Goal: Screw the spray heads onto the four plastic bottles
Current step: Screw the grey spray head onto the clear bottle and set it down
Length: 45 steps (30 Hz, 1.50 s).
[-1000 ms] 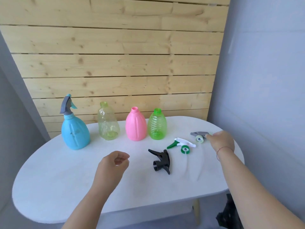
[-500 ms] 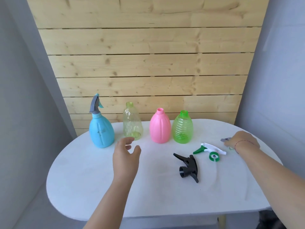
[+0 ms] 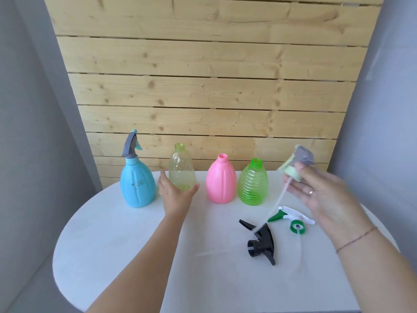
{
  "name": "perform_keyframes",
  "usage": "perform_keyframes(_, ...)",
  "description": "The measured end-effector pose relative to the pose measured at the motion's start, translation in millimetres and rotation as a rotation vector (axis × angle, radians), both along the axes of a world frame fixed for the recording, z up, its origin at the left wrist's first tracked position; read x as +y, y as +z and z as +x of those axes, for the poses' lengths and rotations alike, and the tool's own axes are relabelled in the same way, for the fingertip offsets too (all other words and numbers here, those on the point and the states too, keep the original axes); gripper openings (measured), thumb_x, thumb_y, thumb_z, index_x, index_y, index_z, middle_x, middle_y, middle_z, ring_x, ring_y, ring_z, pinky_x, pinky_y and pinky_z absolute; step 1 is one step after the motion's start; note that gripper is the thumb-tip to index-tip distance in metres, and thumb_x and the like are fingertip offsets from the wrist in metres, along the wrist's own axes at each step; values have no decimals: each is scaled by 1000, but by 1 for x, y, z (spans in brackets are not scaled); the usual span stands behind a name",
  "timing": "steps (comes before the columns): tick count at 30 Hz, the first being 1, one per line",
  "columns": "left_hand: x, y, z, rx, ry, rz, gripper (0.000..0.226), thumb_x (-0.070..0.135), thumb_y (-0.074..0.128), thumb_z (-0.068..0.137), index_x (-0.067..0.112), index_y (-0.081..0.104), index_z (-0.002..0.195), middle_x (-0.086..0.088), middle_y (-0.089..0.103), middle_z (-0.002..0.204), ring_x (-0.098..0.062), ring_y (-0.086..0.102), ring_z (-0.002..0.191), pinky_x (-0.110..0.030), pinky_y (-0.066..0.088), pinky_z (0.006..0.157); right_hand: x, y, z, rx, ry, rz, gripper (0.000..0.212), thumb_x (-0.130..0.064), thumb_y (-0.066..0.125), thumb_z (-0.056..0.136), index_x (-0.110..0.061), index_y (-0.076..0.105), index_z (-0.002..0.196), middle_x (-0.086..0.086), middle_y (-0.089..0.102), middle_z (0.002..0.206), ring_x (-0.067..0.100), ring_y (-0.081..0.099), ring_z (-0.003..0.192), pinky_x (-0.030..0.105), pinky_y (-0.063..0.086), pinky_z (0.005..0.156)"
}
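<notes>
- Four plastic bottles stand upright in a row at the back of the white bench (image 3: 117, 245), in front of a wall of wooden planks (image 3: 203, 91).
- From left to right: a blue bottle (image 3: 137, 186) already wearing a grey spray head (image 3: 130, 147), a clear yellow-green bottle (image 3: 181, 171), a pink bottle (image 3: 221, 180) and a ribbed green bottle (image 3: 253, 184); the last three have open necks.
- The left hand (image 3: 174, 194) is spread wide at the base of the clear yellow-green bottle, thumb on one side and fingers on the other, grip released; whether it touches the bottle I cannot tell.
- The right hand (image 3: 320, 193) is raised just right of the ribbed green bottle, its grip grasping a grey and pale-green spray head (image 3: 299, 164) by the collar, dip tube (image 3: 276, 206) trailing down-left, blurred.
- On the bench lie a black spray head (image 3: 261, 241) and, just beside it to the right, a white and green spray head (image 3: 293, 219).
</notes>
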State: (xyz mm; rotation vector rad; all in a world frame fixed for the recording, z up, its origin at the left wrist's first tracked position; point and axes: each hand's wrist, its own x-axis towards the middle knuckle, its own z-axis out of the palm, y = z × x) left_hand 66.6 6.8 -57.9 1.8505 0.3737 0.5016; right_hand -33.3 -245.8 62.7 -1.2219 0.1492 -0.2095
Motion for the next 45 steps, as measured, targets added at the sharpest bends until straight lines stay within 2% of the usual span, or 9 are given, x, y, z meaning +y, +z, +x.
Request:
perform_keyframes(5,6,-6,21,-53,21,0,114,25,87,60,16,15,148,-7,34,149,-24,30,139,-40,30,112,28,-9,8,-22,68,132,18,-5,63,84,-13,71,69,-3,73,72,25,68,91,31,58,80)
perform_keyframes(12,7,0,5,-74,50,111,84,25,82,65,10,38,135,-7,49,133,-24,44,126,-29,35,97,37,-10,10,-104,19,20,20,-9,63,85,-17,74,71,-7,73,78,19,66,93,24,59,76)
perform_keyframes(18,4,30,-63,-226,-2,302,82,19,83,61,20,41,131,11,41,112,-12,34,105,-26,32,93,23,50,-10,-485,-128,-104,12,-12,59,89,-21,67,90,-13,70,91,17,64,107,30,54,88)
perform_keyframes(23,-3,38,-103,-248,-26,453,82,14,83,59,19,43,130,5,46,116,-16,36,104,-27,33,93,6,86,-35,-747,-114,-191,20,-34,61,86,-24,61,102,-1,61,116,13,61,110,24,49,89)
perform_keyframes(29,-5,37,-121,-232,2,473,82,12,83,56,17,45,129,1,49,117,-18,37,107,-33,37,96,20,84,-50,-759,-86,-189,10,-23,60,89,-25,65,98,-3,64,110,13,64,104,28,50,89)
perform_keyframes(33,-5,37,-123,-231,1,474,81,11,83,56,17,45,128,0,49,116,-17,35,105,-28,33,93,29,81,-52,-752,-59,-233,12,-17,57,91,-24,66,94,-16,71,92,15,62,99,37,51,94)
perform_keyframes(38,-5,41,-120,-221,-24,467,82,14,82,57,19,44,129,4,46,116,-13,33,102,-29,35,93,43,70,-45,-704,-15,-287,12,-31,65,82,-26,71,90,-16,72,97,25,64,109,49,45,102)
perform_keyframes(42,-15,51,-123,-230,-142,401,80,17,81,59,24,42,129,11,41,113,-9,32,102,-31,37,97,57,50,-30,-596,132,-320,15,-29,63,81,-21,68,93,-14,74,99,19,65,111,35,48,98)
perform_keyframes(45,-22,61,-128,-181,-293,295,81,21,81,62,34,39,129,15,43,117,-10,36,110,-26,36,93,62,32,-20,-497,291,-328,20,-22,60,82,-9,65,96,0,73,105,7,64,110,20,48,89)
